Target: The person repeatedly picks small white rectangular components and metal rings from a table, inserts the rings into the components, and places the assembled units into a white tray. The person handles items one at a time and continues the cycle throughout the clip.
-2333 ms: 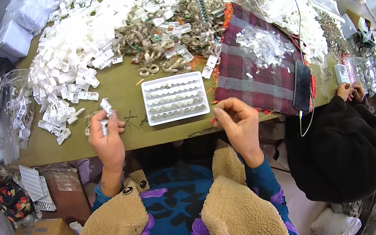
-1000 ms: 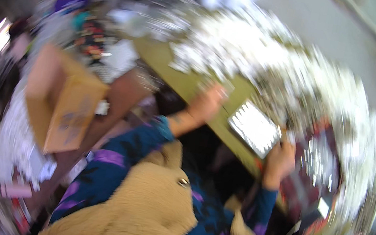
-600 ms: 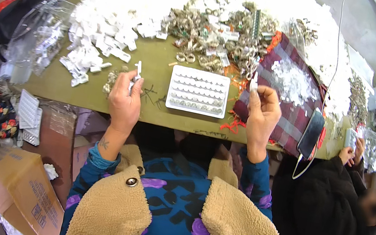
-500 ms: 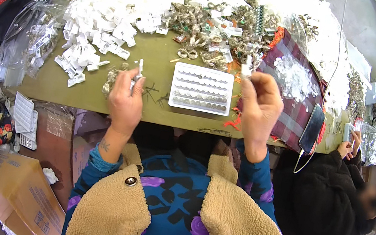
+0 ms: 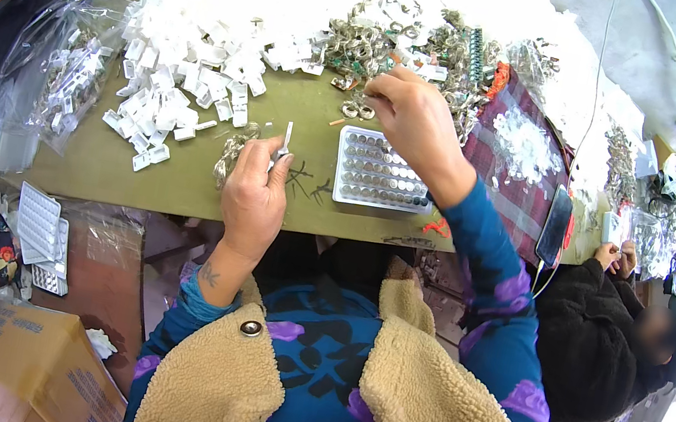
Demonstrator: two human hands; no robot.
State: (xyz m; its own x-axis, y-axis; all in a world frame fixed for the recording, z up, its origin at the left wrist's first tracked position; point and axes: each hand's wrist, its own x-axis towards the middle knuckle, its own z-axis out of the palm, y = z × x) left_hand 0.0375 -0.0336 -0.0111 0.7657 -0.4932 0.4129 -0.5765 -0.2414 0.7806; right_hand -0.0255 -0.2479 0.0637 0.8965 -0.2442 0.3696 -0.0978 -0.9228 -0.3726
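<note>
My left hand is pinched around a slim white plastic piece that stands up from the fingertips. Beside those fingers lies a small bundle of wire loops. My right hand reaches over the far side of a white tray, fingers curled at the near edge of a heap of metal rings and wire coils. Whatever its fingertips hold, if anything, is hidden. Rows of round silvery pieces fill the tray, partly covered by my right wrist.
A large heap of white plastic parts spreads across the green tabletop. At right are a plaid cloth with clear pieces, a phone on a cable, and a co-worker. A cardboard box stands lower left.
My right hand has moved left and away from me, from right of the tray to the heap's edge; the white piece in it no longer shows. My left hand keeps its pinch. The view has shifted slightly.
</note>
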